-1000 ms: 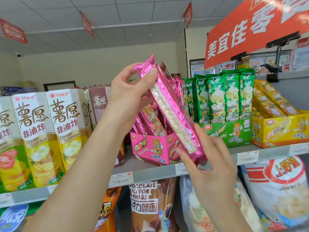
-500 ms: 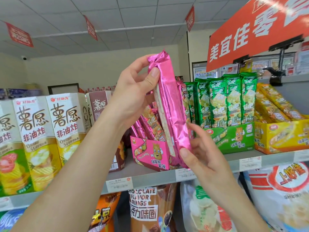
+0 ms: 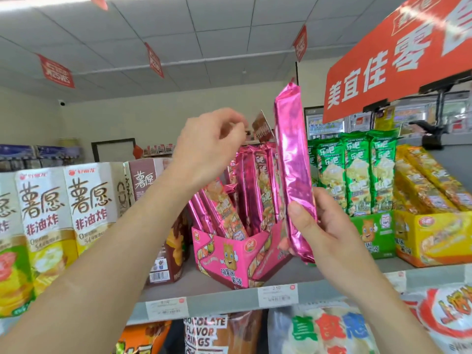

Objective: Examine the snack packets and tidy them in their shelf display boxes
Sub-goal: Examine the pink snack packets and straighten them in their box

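Note:
My right hand (image 3: 323,226) grips the lower part of a long pink foil snack packet (image 3: 293,159) and holds it upright in front of the shelf. My left hand (image 3: 209,146) is off the packet, hovering to its left above the pink display box (image 3: 229,256), fingers loosely curled and holding nothing. Several more pink packets (image 3: 255,190) stand leaning in that box. To the right stand green packets (image 3: 355,175) in a green display box (image 3: 375,233), then yellow packets (image 3: 429,182) in a yellow box (image 3: 434,236).
Tall white and yellow chip cartons (image 3: 46,226) and a brown carton (image 3: 145,180) fill the shelf's left side. The grey shelf edge (image 3: 229,300) carries price tags. Large snack bags (image 3: 327,330) hang below. An orange sign (image 3: 398,57) overhangs at upper right.
My left hand has let go of the packet's top and drawn back to the left. The right hand has turned the packet upright and shifted it right.

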`<state>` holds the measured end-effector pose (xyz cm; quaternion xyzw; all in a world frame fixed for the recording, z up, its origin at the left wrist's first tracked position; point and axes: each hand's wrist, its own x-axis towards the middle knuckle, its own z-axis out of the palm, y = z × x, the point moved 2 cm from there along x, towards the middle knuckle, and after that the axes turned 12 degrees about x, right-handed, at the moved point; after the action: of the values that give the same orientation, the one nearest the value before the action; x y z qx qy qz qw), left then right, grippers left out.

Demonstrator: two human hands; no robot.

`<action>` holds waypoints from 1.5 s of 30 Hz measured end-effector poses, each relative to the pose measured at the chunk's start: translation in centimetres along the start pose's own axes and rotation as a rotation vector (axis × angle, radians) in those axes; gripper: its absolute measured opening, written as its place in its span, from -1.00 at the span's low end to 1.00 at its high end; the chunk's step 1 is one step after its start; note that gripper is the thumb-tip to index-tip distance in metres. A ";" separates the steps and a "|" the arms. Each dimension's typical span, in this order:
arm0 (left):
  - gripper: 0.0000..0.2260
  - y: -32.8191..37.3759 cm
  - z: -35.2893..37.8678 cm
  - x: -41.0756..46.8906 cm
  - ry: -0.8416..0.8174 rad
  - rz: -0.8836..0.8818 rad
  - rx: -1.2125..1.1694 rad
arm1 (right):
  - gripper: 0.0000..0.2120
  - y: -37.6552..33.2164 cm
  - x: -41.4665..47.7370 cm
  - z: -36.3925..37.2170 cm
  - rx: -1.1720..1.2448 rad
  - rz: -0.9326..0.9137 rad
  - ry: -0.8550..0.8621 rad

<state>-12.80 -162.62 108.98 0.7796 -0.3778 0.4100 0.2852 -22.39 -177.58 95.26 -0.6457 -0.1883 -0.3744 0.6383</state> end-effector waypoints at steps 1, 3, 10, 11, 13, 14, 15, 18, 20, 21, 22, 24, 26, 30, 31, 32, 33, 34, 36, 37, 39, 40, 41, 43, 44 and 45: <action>-0.73 0.0 0.2 0.0 -0.033 0.058 0.332 | -0.72 0.2 0.3 -0.2 -0.049 -0.018 0.019; -0.76 0.2 1.6 0.0 -0.202 0.185 0.816 | -0.67 0.4 1.0 -0.5 -0.135 -0.052 0.040; -0.75 -0.1 6.1 0.8 -0.570 0.280 1.269 | -0.58 2.4 1.7 -0.2 -0.268 -0.014 -0.112; -0.74 -0.3 6.3 1.1 -0.583 0.251 1.278 | -0.56 2.7 1.7 -0.2 -0.276 0.001 -0.128; -0.73 -0.7 6.6 1.6 -0.620 0.179 1.264 | -0.50 3.1 1.8 -0.2 -0.271 0.030 -0.150; -0.73 -0.9 6.6 1.7 -0.623 0.152 1.243 | -0.47 3.4 1.8 -0.4 -0.253 0.041 -0.147; -0.73 -1.0 6.5 1.8 -0.608 0.133 1.219 | -0.45 3.6 1.9 -0.5 -0.225 0.043 -0.131; -0.69 -1.3 5.2 2.4 -0.438 0.118 1.143 | -0.52 3.9 2.2 -0.8 -0.149 0.027 -0.074; -0.73 -1.5 3.8 3.4 -0.250 0.102 1.043 | -0.62 3.9 2.3 -0.8 -0.104 0.049 -0.054; -0.78 -1.6 3.0 3.9 -0.155 0.084 0.961 | -0.68 3.8 2.3 -0.8 -0.095 0.046 -0.050; -0.83 -1.7 2.2 4.4 -0.060 0.069 0.877 | -0.73 3.7 2.3 -0.9 -0.103 0.031 -0.046; -0.86 -1.8 0.9 5.3 0.084 0.053 0.779 | -0.74 3.5 2.4 -0.9 -0.115 0.011 -0.055; -0.84 -2.1 -0.2 6.1 0.135 0.005 0.737 | -0.68 3.3 2.4 -0.8 -0.116 0.020 -0.087; -0.79 -3.5 -1.5 7.1 0.136 -0.093 0.662 | -0.70 2.2 3.1 -0.9 -0.206 0.028 -0.165; -0.79 -3.8 -1.6 7.1 0.139 -0.105 0.656 | -0.72 1.7 3.6 -0.9 -0.230 0.008 -0.169; -0.80 -4.0 -1.6 7.1 0.139 -0.110 0.651 | -0.74 0.9 4.4 -0.7 -0.244 -0.021 -0.164; -0.81 -4.1 -1.5 7.0 0.128 -0.112 0.641 | -0.75 -0.1 5.6 -0.4 -0.256 -0.064 -0.156; -0.83 -4.2 -1.4 6.9 0.107 -0.110 0.626 | -0.76 -1.3 7.3 0.2 -0.268 -0.113 -0.147; -0.86 -4.3 -0.9 6.4 0.063 -0.110 0.590 | -0.76 -3.7 11.7 1.8 -0.279 -0.182 -0.145; -0.85 -4.3 -0.7 6.2 0.049 -0.108 0.576 | -0.74 -4.6 14.3 2.7 -0.303 -0.184 -0.160; -0.83 -4.6 -0.5 6.0 0.031 -0.099 0.555 | -0.69 -5.5 19.0 4.6 -0.425 -0.120 -0.238; -0.81 -4.7 -0.6 5.8 0.022 -0.096 0.546 | -0.66 -5.2 20.8 5.6 -0.498 -0.075 -0.317; -0.80 -4.8 -0.7 5.8 0.012 -0.096 0.538 | -0.63 -4.4 22.0 6.5 -0.573 -0.019 -0.415; -0.79 -5.0 -0.8 5.7 0.001 -0.097 0.539 | -0.59 -2.1 23.1 7.4 -0.769 0.105 -0.577; -0.78 -5.1 -0.9 5.8 0.002 -0.098 0.551 | -0.59 -1.2 23.1 7.6 -0.859 0.136 -0.619; -0.78 -5.3 -0.9 5.8 0.003 -0.099 0.565 | -0.61 -0.7 23.1 7.5 -0.912 0.147 -0.634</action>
<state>-6.65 -161.08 113.72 0.8453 -0.2096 0.4855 0.0770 -6.06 -175.66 113.15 -0.9487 -0.1445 -0.1600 0.2312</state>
